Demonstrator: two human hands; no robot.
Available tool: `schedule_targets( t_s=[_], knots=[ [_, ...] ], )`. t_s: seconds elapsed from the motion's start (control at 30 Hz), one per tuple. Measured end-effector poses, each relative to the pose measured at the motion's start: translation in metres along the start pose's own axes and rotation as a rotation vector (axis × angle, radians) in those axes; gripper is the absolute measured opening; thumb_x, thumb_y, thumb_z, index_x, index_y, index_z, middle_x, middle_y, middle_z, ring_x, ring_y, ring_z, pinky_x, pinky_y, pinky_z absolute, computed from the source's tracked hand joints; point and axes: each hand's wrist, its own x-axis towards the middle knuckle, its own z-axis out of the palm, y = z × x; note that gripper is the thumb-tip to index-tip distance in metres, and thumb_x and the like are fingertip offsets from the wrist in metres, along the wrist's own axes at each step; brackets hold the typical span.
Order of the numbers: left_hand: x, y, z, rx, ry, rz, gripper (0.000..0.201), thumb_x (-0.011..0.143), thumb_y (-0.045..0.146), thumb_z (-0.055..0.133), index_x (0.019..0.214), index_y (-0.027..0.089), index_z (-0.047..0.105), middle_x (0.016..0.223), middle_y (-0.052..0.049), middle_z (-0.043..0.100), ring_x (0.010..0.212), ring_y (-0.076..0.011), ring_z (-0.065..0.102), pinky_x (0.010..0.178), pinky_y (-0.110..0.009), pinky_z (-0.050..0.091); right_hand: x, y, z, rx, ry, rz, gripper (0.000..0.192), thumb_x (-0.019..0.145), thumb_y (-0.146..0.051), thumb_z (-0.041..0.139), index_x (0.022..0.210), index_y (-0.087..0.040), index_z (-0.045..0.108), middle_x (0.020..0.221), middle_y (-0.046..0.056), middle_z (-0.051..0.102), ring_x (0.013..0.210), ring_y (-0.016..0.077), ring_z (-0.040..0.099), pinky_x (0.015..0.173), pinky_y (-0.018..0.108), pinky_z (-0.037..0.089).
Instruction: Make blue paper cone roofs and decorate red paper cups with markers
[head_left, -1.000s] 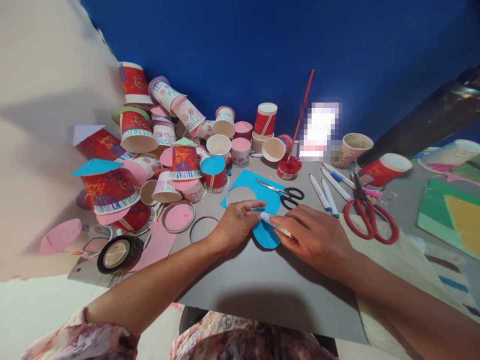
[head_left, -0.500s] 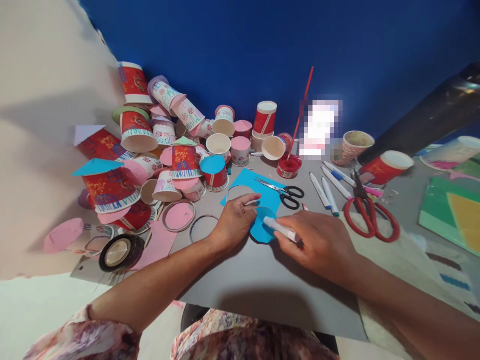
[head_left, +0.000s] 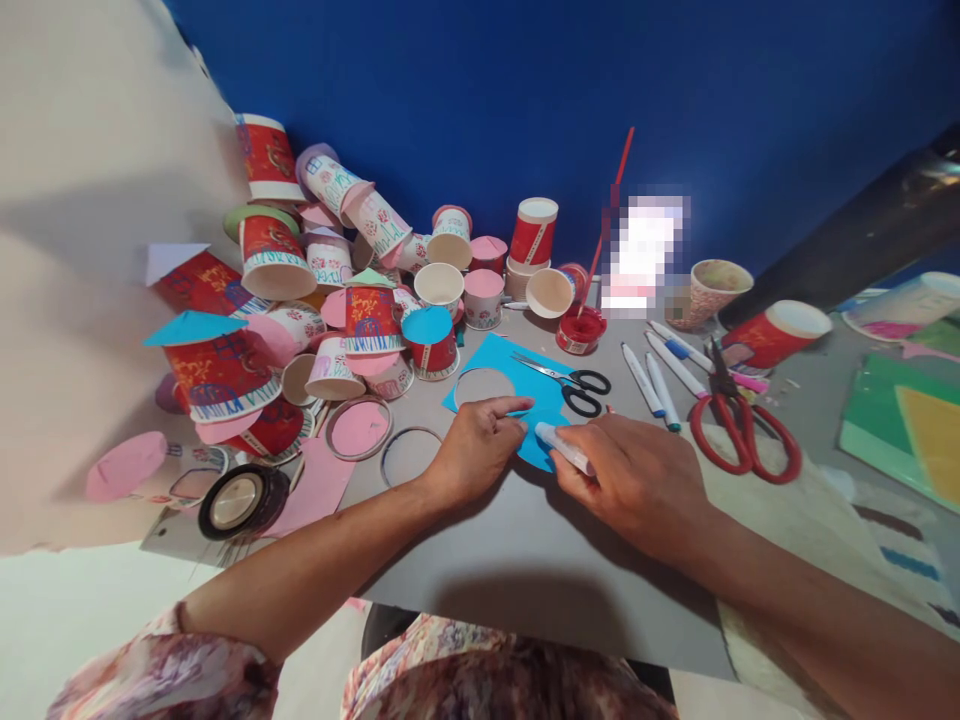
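Both hands have shifted up toward the black scissors [head_left: 574, 384]. Left hand [head_left: 476, 450] presses flat, pinning the blue cutout [head_left: 541, 447], probably steadying it. Right hand [head_left: 637, 480] has its grip closed round a white glue stick [head_left: 564, 449], tip on the cutout.

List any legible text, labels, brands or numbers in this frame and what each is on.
None can be read.
Red paper cups: hand-drawn marks and scribbles, too blurred to read as words.
Box by the wall: pixelated, unreadable.
Markers: no print legible.
White stick in the right hand: no label legible.
Left hand rests on blue paper, which is plain.
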Motion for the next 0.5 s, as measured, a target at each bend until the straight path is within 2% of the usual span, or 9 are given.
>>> schedule_targets(
  t_s=[0.1,0.23,0.4,0.5],
  knots=[
    [-0.0035,0.0035,0.0048,0.016,0.017,0.003,0.047,0.078,0.024,0.061,0.12,0.007,0.073,0.059,0.004,0.049,0.054,-0.0097,0.034,0.055,-0.025,0.028,-0.0015,0.003,0.0008,-0.05,-0.004,0.05,0.013,0.092,-0.024,0.063,0.082,-0.017,0.068,0.058,0.0,0.063,0.055,0.0166,0.059,0.057,0.032,0.032],
    [-0.0056,0.0063,0.0073,-0.058,0.005,-0.01,0.052,0.077,0.025,0.061,0.124,0.005,0.07,0.056,0.006,0.045,0.055,-0.0107,0.036,0.056,-0.025,0.031,-0.0023,0.008,0.0018,-0.009,0.005,0.094,0.011,0.091,-0.025,0.065,0.086,-0.016,0.068,0.061,0.0,0.067,0.056,0.0163,0.062,0.056,0.03,0.033],
    [-0.0031,0.0007,0.0036,0.027,-0.002,0.051,0.055,0.08,0.024,0.059,0.131,0.006,0.066,0.055,0.008,0.034,0.054,-0.0103,0.028,0.054,-0.025,0.025,-0.0005,0.007,-0.0005,0.086,0.038,0.109,0.008,0.091,-0.023,0.065,0.087,-0.017,0.068,0.063,0.0,0.067,0.057,0.0159,0.063,0.057,0.03,0.036],
    [-0.0036,-0.0018,0.0039,0.006,-0.05,0.041,0.058,0.082,0.024,0.058,0.137,0.007,0.061,0.056,0.009,0.033,0.053,-0.01,0.026,0.052,-0.025,0.022,0.0007,0.0047,-0.0011,0.142,0.022,0.082,0.01,0.093,-0.024,0.063,0.089,-0.017,0.067,0.064,0.0,0.068,0.058,0.0158,0.063,0.059,0.029,0.038]
  ],
)
